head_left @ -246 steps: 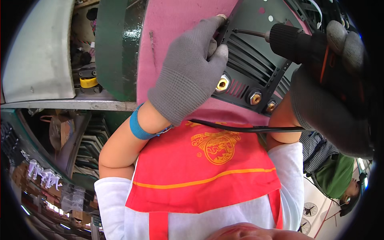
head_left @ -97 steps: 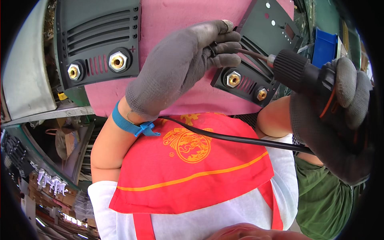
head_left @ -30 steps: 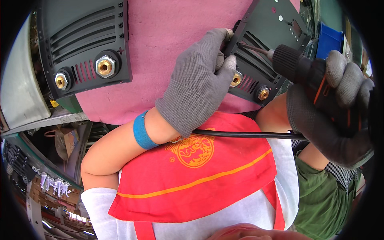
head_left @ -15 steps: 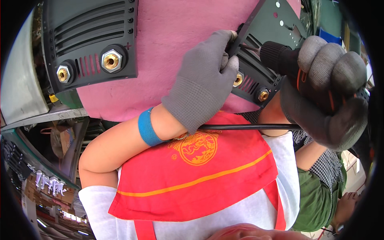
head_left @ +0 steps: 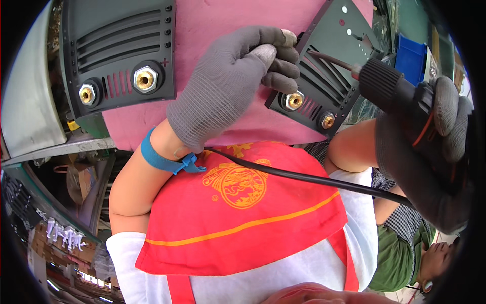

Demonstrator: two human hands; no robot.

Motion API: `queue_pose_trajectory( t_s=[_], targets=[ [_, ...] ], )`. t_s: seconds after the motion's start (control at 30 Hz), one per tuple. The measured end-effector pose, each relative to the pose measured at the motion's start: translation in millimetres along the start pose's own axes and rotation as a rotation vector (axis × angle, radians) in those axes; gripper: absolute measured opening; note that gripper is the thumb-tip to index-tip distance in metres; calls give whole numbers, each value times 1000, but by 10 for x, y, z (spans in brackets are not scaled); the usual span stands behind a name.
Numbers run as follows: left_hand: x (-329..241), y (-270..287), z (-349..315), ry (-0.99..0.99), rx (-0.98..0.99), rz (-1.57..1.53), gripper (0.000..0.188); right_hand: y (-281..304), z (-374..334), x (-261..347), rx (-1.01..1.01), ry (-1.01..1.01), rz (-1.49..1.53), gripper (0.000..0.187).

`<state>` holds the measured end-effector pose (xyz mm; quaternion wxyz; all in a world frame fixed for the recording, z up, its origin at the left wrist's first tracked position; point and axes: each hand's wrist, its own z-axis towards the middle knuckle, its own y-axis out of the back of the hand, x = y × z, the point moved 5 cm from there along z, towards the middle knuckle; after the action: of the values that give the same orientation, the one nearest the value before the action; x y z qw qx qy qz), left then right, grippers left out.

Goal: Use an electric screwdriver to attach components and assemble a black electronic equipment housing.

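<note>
Fingers of our gloved left hand (head_left: 230,91) pinch the upper edge of the dark front panel (head_left: 324,76) lying on the pink mat (head_left: 228,30). Our right hand (head_left: 425,147) wraps around the black power screwdriver (head_left: 400,93), whose bit meets the panel's vents. A second panel (head_left: 119,53) lies well apart to the left.

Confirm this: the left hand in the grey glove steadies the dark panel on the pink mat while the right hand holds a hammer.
Not a hammer: the head view shows the right hand gripping a corded power screwdriver. The gloved left hand does steady the dark panel on the pink mat.
</note>
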<state>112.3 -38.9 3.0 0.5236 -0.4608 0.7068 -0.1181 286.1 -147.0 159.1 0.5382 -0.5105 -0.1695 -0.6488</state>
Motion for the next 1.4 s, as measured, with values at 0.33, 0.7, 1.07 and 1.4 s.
queue_pose_trajectory(
  t_s=[0.33,0.7,1.07,1.4],
  targets=[
    [-7,85,33,160,146,-36,46,-254,3,-177,-32,34,-37,13],
    [74,-12,32,204,92,-200,45,-272,-76,-60,-58,41,-68,12],
    [27,-33,4,183,96,-94,52,-106,-90,48,-84,39,-93,12],
    [-88,-55,-6,202,39,122,54,-28,-89,71,-134,42,-124,12]
  ],
)
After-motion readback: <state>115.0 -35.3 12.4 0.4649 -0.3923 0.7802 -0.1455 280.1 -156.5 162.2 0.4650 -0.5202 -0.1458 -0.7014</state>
